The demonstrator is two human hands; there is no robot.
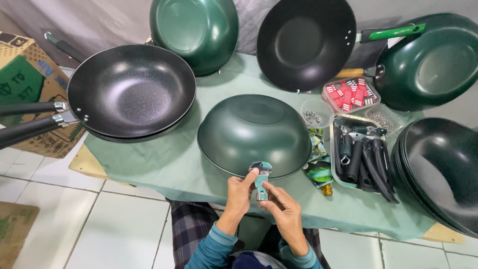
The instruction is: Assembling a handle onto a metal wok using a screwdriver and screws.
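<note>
Left hand (240,192) pinches the upper part of a small metal bracket (261,174) between thumb and fingertips, and the right hand (285,211) closes loosely round its lower socket end, both just in front of the upturned green wok (254,133) on the bench (169,167). To do this well, I judge the bracket's curved plate should sit flush against the wok's rim, held steady and square, with the handles in the tray (332,149) at the right within easy reach.
</note>
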